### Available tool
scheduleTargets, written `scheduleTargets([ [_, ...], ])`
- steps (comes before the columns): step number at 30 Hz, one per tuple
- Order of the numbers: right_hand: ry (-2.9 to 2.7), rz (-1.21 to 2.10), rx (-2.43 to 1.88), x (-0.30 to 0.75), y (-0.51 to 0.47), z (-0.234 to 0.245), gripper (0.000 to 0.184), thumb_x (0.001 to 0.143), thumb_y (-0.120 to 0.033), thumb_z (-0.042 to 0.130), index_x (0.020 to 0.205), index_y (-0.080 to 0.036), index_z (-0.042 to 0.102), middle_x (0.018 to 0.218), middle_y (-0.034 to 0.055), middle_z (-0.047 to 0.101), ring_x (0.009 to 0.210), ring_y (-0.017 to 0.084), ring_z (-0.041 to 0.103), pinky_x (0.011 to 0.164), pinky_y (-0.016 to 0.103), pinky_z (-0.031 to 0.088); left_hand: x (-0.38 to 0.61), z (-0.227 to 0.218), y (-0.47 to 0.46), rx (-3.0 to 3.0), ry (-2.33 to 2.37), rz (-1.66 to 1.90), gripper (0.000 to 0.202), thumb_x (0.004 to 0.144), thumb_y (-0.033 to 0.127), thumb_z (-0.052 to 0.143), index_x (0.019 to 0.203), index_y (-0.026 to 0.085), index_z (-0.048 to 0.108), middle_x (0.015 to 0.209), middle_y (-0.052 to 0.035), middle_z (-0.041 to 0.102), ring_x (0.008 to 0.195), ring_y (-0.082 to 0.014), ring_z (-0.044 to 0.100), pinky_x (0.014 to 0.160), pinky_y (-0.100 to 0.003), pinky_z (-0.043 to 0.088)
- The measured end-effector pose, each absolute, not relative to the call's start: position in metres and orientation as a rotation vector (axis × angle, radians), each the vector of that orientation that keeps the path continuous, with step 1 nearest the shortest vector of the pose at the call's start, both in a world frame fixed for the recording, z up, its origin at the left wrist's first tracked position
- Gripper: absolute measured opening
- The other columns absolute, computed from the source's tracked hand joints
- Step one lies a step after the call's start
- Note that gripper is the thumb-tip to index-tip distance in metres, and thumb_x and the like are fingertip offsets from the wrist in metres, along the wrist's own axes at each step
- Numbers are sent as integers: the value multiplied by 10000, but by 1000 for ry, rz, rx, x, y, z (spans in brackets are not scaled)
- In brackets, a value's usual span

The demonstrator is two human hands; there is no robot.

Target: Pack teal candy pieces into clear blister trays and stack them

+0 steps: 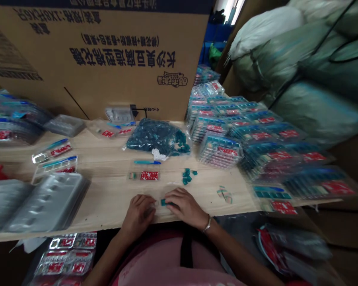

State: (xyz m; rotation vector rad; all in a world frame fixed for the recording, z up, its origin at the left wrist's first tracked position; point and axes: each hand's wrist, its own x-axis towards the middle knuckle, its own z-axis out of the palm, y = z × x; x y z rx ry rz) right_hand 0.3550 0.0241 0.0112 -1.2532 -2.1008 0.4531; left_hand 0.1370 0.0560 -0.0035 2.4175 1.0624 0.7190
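Note:
At the table's front edge, my right hand (185, 207) has its fingers curled, with a small teal piece (163, 202) at the tips of thumb and forefinger. Close beside it on the left, my left hand (139, 212) is closed, and a bit of clear material shows at its fingertips, too blurred to name. Just beyond both hands lies a clear plastic tray (132, 180) with a blue pen (147, 162) and a red patterned packet (149, 175). Several loose teal pieces (186, 176) lie in a small heap past my right hand.
A bag of teal pieces (155, 137) lies before a large cardboard box (119, 83). Filled trays (220, 151) stand stacked on the right, with small printed pieces (225, 194) nearer. Grey plastic trays (52, 202) are piled on the left. Sacks (325, 103) fill the right background.

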Motion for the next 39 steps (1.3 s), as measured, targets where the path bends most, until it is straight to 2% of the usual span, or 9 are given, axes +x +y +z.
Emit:
scheduleTargets([
  [5, -1754, 257, -1558, 403, 35, 8, 146, 838, -124, 469, 878, -208, 582, 875, 55, 607, 862, 195, 557, 764, 325, 449, 137, -5, 56, 2443, 1046, 768, 179, 772, 155, 546, 941, 202, 584, 903, -48, 658, 863, -204, 578, 790, -372, 443],
  [10, -1726, 282, -1623, 420, 40, -1, 160, 738, -65, 478, 775, -205, 546, 718, 1, 536, 683, 159, 532, 631, 266, 434, 136, -3, 56, 2440, 1047, 780, 172, 771, 177, 550, 935, 211, 589, 904, -46, 660, 847, -200, 584, 771, -361, 453],
  [18, -1802, 303, -1675, 418, 28, 8, 151, 792, -131, 488, 899, -203, 567, 871, 28, 552, 729, 148, 556, 666, 263, 449, 136, 0, 59, 2422, 1015, 749, 160, 768, 218, 568, 925, 216, 595, 913, -48, 662, 853, -209, 592, 762, -372, 464],
  [22, -1740, 304, -1720, 418, 30, 17, 67, 783, -154, 519, 776, -204, 563, 778, 9, 525, 667, 144, 534, 626, 259, 439, 136, 10, 55, 2332, 1021, 837, 162, 756, 239, 582, 913, 217, 617, 908, -60, 667, 851, -217, 603, 759, -378, 482],
  [24, -1699, 420, -1650, 409, 24, 30, 62, 791, -167, 525, 751, -201, 558, 769, 7, 523, 661, 137, 528, 610, 250, 432, 138, 21, 47, 2179, 1031, 887, 178, 768, 250, 585, 938, 222, 628, 950, -71, 664, 904, -224, 600, 796, -384, 482],
  [27, -1668, 827, -1398, 383, 9, 51, 58, 815, -224, 548, 770, -198, 573, 761, 0, 536, 679, 125, 530, 608, 227, 431, 145, 36, 34, 1752, 935, 808, 231, 807, 284, 562, 1023, 233, 625, 1007, -72, 664, 946, -216, 603, 825, -370, 480],
  [30, -1675, 1152, -1212, 353, -3, 56, 74, 804, -246, 570, 752, -197, 590, 730, -16, 529, 667, 112, 513, 606, 216, 423, 151, 40, 25, 1273, 782, 684, 250, 776, 321, 616, 1005, 222, 634, 929, -49, 681, 852, -184, 621, 780, -329, 487],
  [35, -1604, 1227, -1192, 324, -9, 39, 36, 772, -195, 535, 767, -193, 571, 716, -19, 543, 668, 111, 514, 609, 220, 430, 146, 28, 21, 901, 723, 683, 254, 602, 274, 786, 771, 181, 621, 685, 33, 585, 645, -83, 535, 635, -199, 426],
  [39, -1593, 1142, -1124, 317, -10, 42, 221, 735, -123, 509, 939, -201, 542, 828, 6, 588, 728, 119, 562, 682, 248, 470, 146, 26, 19, 719, 718, 699, 307, 583, 260, 800, 781, 175, 580, 652, 54, 532, 562, -47, 476, 564, -171, 382],
])
